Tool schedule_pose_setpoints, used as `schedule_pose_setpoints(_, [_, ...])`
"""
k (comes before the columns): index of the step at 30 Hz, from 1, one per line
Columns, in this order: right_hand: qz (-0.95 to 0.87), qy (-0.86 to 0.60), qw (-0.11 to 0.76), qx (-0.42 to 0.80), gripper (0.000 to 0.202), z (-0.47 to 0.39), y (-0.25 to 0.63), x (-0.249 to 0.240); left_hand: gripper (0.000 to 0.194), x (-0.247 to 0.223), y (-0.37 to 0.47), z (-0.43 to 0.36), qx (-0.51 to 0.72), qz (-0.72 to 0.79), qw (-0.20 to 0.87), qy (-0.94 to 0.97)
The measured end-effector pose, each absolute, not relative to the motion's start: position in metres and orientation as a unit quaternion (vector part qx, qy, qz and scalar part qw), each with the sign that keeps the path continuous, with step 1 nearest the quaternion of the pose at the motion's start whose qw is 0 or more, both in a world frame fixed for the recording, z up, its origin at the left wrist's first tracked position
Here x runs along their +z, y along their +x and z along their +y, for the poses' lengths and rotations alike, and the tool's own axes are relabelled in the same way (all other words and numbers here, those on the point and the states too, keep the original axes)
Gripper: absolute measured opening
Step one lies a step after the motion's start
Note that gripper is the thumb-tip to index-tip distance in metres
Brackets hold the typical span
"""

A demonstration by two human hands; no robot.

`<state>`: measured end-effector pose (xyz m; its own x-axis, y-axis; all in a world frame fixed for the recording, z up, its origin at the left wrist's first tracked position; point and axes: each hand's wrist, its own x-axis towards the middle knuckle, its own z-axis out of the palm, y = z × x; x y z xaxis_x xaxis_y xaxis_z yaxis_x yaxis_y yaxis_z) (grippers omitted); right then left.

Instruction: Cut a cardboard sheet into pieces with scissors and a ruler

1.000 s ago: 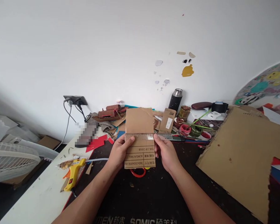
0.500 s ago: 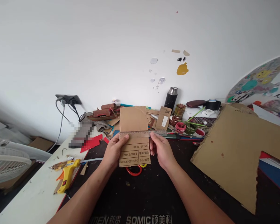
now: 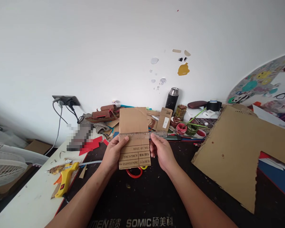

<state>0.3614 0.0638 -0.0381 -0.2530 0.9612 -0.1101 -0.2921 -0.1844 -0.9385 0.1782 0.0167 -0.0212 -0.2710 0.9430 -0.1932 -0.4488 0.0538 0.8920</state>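
Observation:
A rectangular piece of cardboard (image 3: 133, 122) with printed text on its lower half is held up above the dark mat. Across its middle lies a clear ruler (image 3: 159, 134), sticking out past the right edge. My left hand (image 3: 114, 150) grips the cardboard's left edge, its thumb on the front by the ruler's lower edge. My right hand (image 3: 162, 150) pinches the ruler just right of the cardboard, thumb on top and the other fingers curled behind. Red-handled scissors (image 3: 134, 173) lie partly hidden below the cardboard.
A yellow glue gun (image 3: 66, 179) rests at the left. A large cardboard sheet (image 3: 230, 152) covers the right side. Behind stand open paint jars (image 3: 181, 128), a black flask (image 3: 172, 98) and a brown model boat (image 3: 102, 116). A fan (image 3: 7, 171) stands far left.
The view has shifted slightly, moving the whole scene a little left. Both hands keep their hold on the cardboard and ruler, with the ruler sitting a touch higher on the cardboard.

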Motion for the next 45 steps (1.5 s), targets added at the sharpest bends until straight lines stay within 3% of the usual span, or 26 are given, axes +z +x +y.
schedule_pose_setpoints(45, [-0.447, -0.402, 0.460, 0.654, 0.066, 0.0667, 0.3629, -0.0435, 0.046, -0.0266, 0.1776, 0.0191, 0.631, 0.466, 0.558, 0.271])
